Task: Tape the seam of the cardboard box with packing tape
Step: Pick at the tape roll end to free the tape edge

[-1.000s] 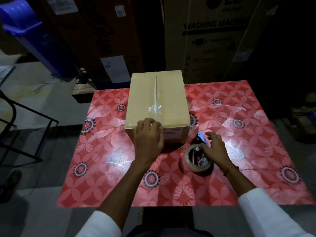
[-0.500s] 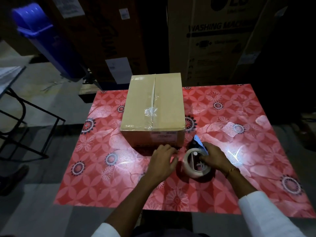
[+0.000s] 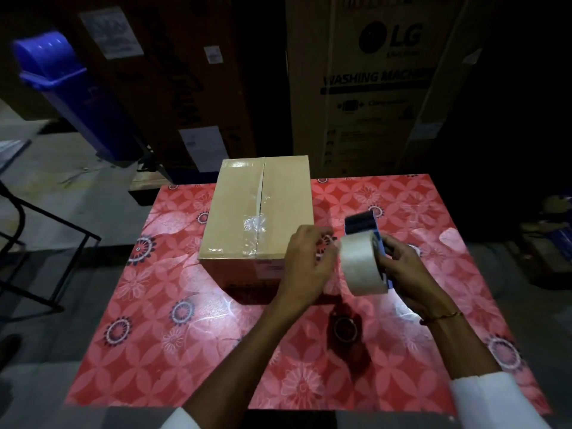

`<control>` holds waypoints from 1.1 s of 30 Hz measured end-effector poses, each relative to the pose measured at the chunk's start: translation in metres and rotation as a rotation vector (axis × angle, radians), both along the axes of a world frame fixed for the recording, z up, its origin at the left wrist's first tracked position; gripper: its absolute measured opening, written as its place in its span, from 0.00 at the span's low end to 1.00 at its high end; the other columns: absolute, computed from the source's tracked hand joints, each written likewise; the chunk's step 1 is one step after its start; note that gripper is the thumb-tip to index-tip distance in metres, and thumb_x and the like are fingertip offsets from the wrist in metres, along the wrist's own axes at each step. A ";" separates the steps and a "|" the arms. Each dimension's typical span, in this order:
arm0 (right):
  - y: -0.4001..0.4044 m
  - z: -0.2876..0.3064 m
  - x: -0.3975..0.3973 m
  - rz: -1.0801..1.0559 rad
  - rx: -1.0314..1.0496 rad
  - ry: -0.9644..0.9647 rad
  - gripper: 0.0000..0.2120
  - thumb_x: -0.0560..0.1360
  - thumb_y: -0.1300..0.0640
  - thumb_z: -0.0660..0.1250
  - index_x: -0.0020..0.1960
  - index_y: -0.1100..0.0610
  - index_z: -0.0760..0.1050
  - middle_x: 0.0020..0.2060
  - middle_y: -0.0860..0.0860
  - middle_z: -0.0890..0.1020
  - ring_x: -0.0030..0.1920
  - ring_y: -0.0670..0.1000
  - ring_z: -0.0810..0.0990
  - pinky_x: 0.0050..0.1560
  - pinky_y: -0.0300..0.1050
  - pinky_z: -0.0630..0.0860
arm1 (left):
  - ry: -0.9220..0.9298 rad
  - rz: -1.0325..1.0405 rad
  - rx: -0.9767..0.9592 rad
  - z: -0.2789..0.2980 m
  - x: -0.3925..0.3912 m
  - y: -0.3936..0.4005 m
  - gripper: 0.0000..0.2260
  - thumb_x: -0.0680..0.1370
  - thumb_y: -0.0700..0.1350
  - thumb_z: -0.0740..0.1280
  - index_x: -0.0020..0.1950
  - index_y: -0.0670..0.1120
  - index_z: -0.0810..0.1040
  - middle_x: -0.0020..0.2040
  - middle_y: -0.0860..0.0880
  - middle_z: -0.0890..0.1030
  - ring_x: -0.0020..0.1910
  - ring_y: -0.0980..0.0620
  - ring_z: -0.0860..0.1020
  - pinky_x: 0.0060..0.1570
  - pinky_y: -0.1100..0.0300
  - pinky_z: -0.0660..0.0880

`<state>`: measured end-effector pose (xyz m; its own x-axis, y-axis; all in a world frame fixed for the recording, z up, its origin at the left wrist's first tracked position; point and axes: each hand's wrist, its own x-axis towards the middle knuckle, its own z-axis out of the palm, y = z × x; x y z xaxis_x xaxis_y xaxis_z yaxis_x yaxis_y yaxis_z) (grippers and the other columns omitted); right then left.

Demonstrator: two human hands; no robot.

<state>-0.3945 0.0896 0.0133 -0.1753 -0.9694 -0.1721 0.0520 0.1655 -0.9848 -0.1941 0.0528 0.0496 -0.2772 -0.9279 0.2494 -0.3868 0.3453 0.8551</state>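
Tape roll [image 3: 360, 264] lifted upright, axis seemingly sideways

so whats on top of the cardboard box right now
Only clear tape, crinkled along the near part of the cardboard box seam. The left hand covers the near right corner; the inside is hidden.

Cardboard box [image 3: 280, 209]: matt brown board, its seam covered by glossy, wrinkled clear tape. Table cover [image 3: 192, 345]: shiny, smooth red floral plastic sheet. Tape roll [image 3: 359, 264]: pale, semi-gloss film on blue plastic dispenser [image 3: 363, 222].
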 end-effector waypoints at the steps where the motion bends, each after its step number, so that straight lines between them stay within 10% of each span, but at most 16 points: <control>1: -0.002 0.008 0.002 0.016 -0.020 -0.014 0.14 0.81 0.64 0.66 0.61 0.49 0.81 0.58 0.49 0.86 0.55 0.49 0.85 0.47 0.44 0.81 | 0.065 0.028 0.069 0.007 0.001 -0.005 0.09 0.80 0.45 0.68 0.59 0.46 0.80 0.57 0.48 0.79 0.53 0.52 0.79 0.46 0.66 0.74; 7: -0.021 0.043 0.034 0.167 -0.094 -0.045 0.17 0.80 0.69 0.64 0.65 0.57 0.77 0.56 0.53 0.84 0.38 0.39 0.83 0.30 0.31 0.73 | 0.295 0.008 0.369 0.038 0.025 -0.025 0.17 0.80 0.47 0.69 0.69 0.52 0.73 0.62 0.49 0.78 0.54 0.52 0.80 0.42 0.65 0.79; 14: -0.048 0.053 0.084 0.308 -0.125 -0.047 0.19 0.78 0.67 0.67 0.61 0.46 0.80 0.55 0.48 0.86 0.56 0.52 0.84 0.50 0.48 0.82 | 0.422 0.102 0.300 0.050 0.070 -0.038 0.16 0.79 0.41 0.70 0.65 0.50 0.76 0.60 0.48 0.80 0.53 0.49 0.83 0.46 0.60 0.80; 21: -0.069 0.056 0.129 0.381 -0.123 -0.013 0.16 0.78 0.66 0.69 0.62 0.52 0.80 0.54 0.47 0.86 0.54 0.49 0.85 0.46 0.40 0.79 | 0.563 0.145 0.315 0.052 0.107 -0.063 0.05 0.79 0.36 0.68 0.47 0.45 0.81 0.49 0.51 0.85 0.47 0.58 0.83 0.42 0.60 0.80; 33: -0.105 0.042 0.170 0.377 -0.002 0.043 0.19 0.78 0.68 0.68 0.67 0.55 0.77 0.59 0.54 0.84 0.58 0.55 0.83 0.47 0.40 0.79 | 0.469 0.041 0.541 0.040 0.144 -0.123 0.05 0.81 0.38 0.66 0.46 0.44 0.79 0.48 0.46 0.80 0.44 0.52 0.79 0.34 0.62 0.78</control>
<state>-0.2247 -0.0149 0.0553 0.1865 -0.9675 -0.1708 -0.0539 0.1635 -0.9851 -0.0498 -0.0697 0.0895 -0.2156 -0.9625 -0.1644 0.0596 -0.1810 0.9817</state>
